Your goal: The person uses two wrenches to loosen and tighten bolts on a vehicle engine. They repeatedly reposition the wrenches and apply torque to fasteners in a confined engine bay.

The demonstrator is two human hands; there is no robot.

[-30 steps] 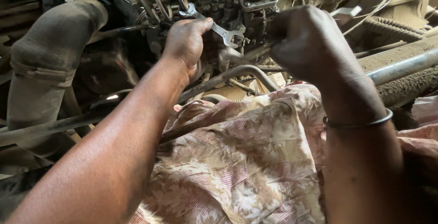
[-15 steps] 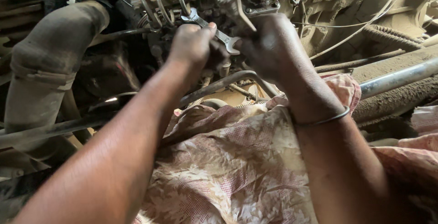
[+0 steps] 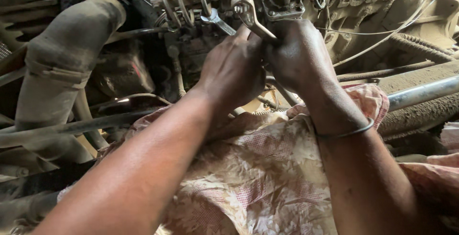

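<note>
Both my hands are up against a greasy engine block (image 3: 382, 5) at the top centre. My left hand (image 3: 234, 70) grips the shaft of a steel open-end spanner (image 3: 217, 20) whose jaw points up and left towards a row of thin metal fuel pipes (image 3: 184, 0). My right hand (image 3: 299, 55), with a thin metal bangle at its wrist, is closed on a second spanner (image 3: 248, 12) whose curved jaw sits on a fitting just above my knuckles. The two hands touch each other. What the jaws bite on is hidden by grime and fingers.
A thick dusty rubber hose (image 3: 62, 67) runs down the left side. A pink and cream flowered cloth (image 3: 267, 168) is draped under my forearms. A bare metal tube (image 3: 420, 91) crosses at the right, with thin wires (image 3: 382, 27) above it.
My right hand has swung left from the right side and now meets my left hand at the fitting. Its spanner jaw now stands above the knuckles. The view has shifted slightly.
</note>
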